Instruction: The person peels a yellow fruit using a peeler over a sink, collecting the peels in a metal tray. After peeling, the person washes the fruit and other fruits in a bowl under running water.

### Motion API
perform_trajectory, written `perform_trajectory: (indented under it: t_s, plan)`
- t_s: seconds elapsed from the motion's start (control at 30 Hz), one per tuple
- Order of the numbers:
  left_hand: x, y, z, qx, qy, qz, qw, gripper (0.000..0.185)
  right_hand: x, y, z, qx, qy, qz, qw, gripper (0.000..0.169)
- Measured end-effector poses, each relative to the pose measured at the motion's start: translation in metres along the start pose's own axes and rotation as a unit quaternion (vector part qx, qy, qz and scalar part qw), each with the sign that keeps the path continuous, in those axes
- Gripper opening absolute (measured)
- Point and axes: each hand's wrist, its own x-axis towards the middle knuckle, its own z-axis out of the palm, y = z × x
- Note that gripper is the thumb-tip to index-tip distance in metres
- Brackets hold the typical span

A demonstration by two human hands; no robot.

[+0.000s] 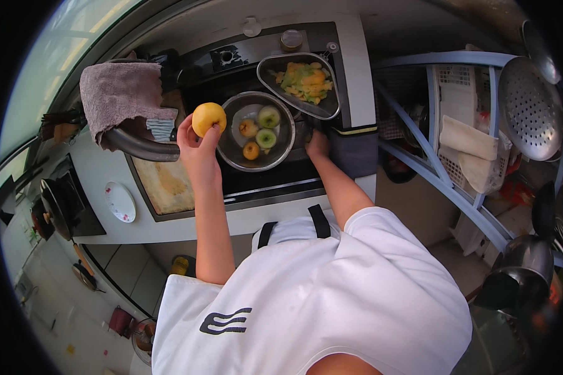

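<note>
My left hand point(200, 145) holds up a whole yellow apple point(208, 118), fingers behind it and thumb near its dimple, at the left rim of a round steel bowl point(288, 152). In that bowl lie several fruits: two pale green ones, such as the green fruit point(266, 138), and two yellowish ones, such as the small yellow fruit point(251, 150). Right of the bowl, my right hand point(317, 144) is low by the sink's dark right part; its fingers are shadowed, and what it touches is unclear. Above it sits a triangular steel strainer basket point(334, 101) with green and yellow peelings point(307, 82).
A stained cutting board point(164, 183) and a floral oval plate point(120, 201) lie to the left. A pinkish towel point(119, 93) drapes over a dark pan-like rim. A dark cloth point(354, 152) hangs at the right edge. A blue metal rack point(415, 124) stands further right.
</note>
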Motion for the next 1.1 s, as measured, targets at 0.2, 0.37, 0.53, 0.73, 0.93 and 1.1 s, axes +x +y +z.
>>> perform_trajectory:
  t_s: [0.2, 0.37, 0.53, 0.73, 0.93, 1.1]
  plan:
    - [0.000, 0.003, -0.002, 0.020, -0.014, -0.025, 0.999, 0.048, 0.006, -0.006, 0.021, -0.024, 0.011, 0.068, 0.997, 0.020]
    - [0.002, -0.004, -0.005, 0.033, 0.000, -0.020, 0.999, 0.049, 0.001, -0.006, 0.021, 0.010, 0.058, 0.043, 0.997, 0.007]
    - [0.006, -0.018, 0.005, -0.009, -0.042, -0.052, 0.998, 0.040, -0.028, -0.002, 0.036, 0.369, 0.021, 0.036, 0.929, 0.016]
    - [0.009, -0.026, 0.013, -0.061, -0.064, -0.091, 0.992, 0.035, -0.139, -0.066, -0.103, 0.478, -0.069, -0.047, 0.874, 0.011]
    - [-0.013, -0.015, 0.035, -0.058, -0.130, -0.080, 0.987, 0.042, -0.096, -0.135, -0.224, 0.441, 0.123, -0.200, 0.866, 0.009]
    - [-0.030, 0.002, 0.044, -0.015, -0.153, -0.019, 0.988, 0.047, -0.045, -0.136, -0.228, 0.355, 0.110, -0.170, 0.913, 0.033]
